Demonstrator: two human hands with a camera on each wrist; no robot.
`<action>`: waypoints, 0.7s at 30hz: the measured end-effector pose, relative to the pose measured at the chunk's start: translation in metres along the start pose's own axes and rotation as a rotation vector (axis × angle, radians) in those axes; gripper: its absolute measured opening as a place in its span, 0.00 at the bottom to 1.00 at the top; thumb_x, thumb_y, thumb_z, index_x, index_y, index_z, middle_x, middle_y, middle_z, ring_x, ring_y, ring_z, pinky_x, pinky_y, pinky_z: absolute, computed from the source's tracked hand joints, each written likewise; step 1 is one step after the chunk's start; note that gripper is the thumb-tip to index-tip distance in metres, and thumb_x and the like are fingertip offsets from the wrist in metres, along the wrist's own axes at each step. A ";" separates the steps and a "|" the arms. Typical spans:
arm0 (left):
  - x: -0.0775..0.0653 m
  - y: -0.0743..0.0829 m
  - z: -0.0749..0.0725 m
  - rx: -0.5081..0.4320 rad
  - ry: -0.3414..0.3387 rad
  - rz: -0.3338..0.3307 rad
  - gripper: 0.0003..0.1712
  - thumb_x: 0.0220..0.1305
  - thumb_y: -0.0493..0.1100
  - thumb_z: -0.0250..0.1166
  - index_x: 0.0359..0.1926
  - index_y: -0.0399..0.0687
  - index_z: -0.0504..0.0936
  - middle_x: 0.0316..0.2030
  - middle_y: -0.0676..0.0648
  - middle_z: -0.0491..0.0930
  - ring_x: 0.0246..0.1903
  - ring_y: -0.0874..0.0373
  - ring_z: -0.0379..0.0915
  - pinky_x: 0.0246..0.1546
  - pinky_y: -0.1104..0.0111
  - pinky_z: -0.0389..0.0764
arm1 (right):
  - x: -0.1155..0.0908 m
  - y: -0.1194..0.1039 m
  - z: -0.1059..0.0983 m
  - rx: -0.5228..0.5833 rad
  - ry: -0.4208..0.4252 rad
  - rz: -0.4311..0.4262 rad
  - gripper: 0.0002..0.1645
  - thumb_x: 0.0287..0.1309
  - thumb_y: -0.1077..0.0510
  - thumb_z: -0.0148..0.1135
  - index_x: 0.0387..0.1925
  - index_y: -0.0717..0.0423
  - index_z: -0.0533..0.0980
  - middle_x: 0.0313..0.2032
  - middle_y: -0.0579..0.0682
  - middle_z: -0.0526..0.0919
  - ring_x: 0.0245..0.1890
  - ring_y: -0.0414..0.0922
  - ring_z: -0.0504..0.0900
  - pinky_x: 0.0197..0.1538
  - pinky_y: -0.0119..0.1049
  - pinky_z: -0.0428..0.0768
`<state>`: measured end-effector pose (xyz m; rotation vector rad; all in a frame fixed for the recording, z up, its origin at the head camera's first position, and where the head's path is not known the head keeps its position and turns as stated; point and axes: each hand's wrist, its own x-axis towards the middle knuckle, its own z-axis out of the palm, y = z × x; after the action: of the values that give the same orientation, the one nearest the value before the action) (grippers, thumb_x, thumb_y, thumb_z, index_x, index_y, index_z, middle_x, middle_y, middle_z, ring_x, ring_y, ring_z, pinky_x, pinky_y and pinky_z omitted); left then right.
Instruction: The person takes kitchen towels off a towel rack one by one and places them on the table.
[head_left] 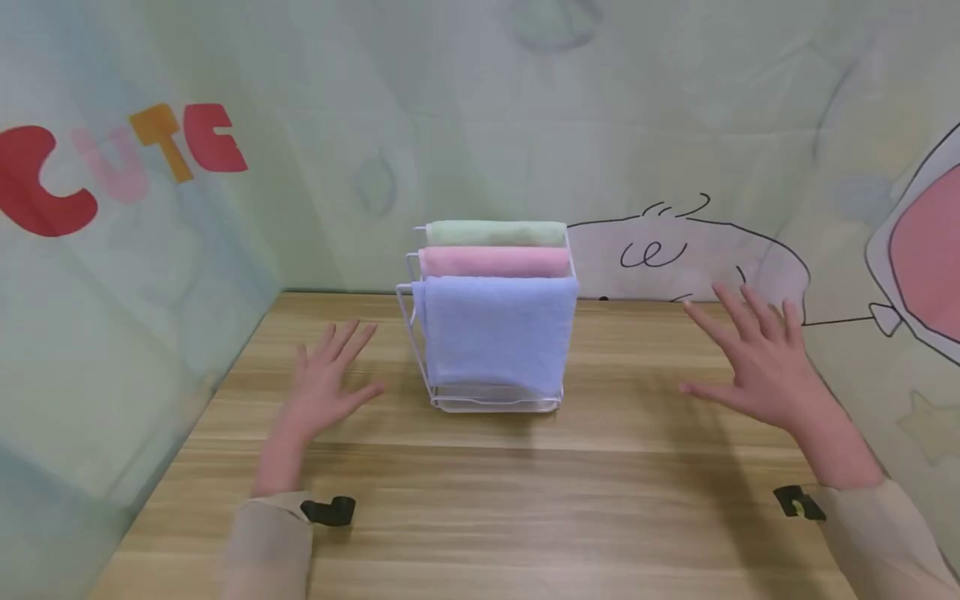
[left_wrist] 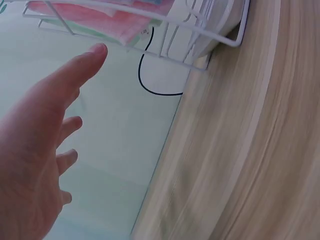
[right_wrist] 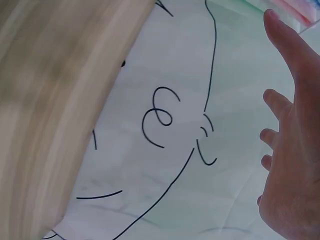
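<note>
A white wire rack (head_left: 422, 358) stands near the back middle of the table. Three towels hang over its bars: a blue towel (head_left: 498, 333) in front, a pink towel (head_left: 495, 262) behind it, and a green towel (head_left: 495, 232) at the back. Left of the rack, my left hand (head_left: 327, 390) hovers with fingers spread, touching nothing. My right hand (head_left: 765, 362) is farther off on the rack's right side, its fingers also spread and holding nothing. In the left wrist view, the rack's wire frame (left_wrist: 165, 55) appears beyond the thumb. Only a corner of the towels (right_wrist: 295, 10) shows in the right wrist view.
The rack has a white tray (head_left: 495, 406) at its base. Wood-grain tabletop (head_left: 465, 508) extends in front and to both sides. A printed cloth backdrop (head_left: 337, 167) with letters and drawings encloses the back and sides, close beyond the right hand.
</note>
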<state>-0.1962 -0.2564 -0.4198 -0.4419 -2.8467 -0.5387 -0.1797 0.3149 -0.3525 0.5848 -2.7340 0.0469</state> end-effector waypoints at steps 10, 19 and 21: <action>-0.002 0.022 0.019 -0.123 0.039 0.030 0.48 0.59 0.53 0.71 0.76 0.53 0.57 0.74 0.36 0.58 0.72 0.31 0.53 0.67 0.27 0.49 | 0.027 -0.014 -0.017 -0.005 0.021 -0.047 0.62 0.44 0.26 0.68 0.77 0.34 0.50 0.80 0.52 0.41 0.79 0.60 0.38 0.72 0.73 0.37; -0.011 0.039 0.033 -0.257 0.018 0.016 0.44 0.62 0.50 0.69 0.75 0.51 0.59 0.73 0.39 0.62 0.70 0.37 0.60 0.69 0.39 0.62 | 0.048 -0.029 -0.032 0.031 0.075 -0.091 0.61 0.45 0.29 0.69 0.77 0.33 0.49 0.80 0.51 0.40 0.79 0.57 0.34 0.73 0.72 0.35; -0.012 0.043 0.036 -0.278 0.021 0.025 0.42 0.63 0.48 0.69 0.74 0.49 0.60 0.71 0.38 0.65 0.69 0.37 0.62 0.69 0.40 0.63 | 0.052 -0.032 -0.036 0.037 0.094 -0.104 0.61 0.46 0.30 0.69 0.77 0.33 0.49 0.80 0.50 0.40 0.79 0.57 0.35 0.72 0.73 0.36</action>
<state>-0.1757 -0.2071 -0.4419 -0.5133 -2.7505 -0.9341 -0.1996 0.2685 -0.3021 0.7149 -2.6129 0.0968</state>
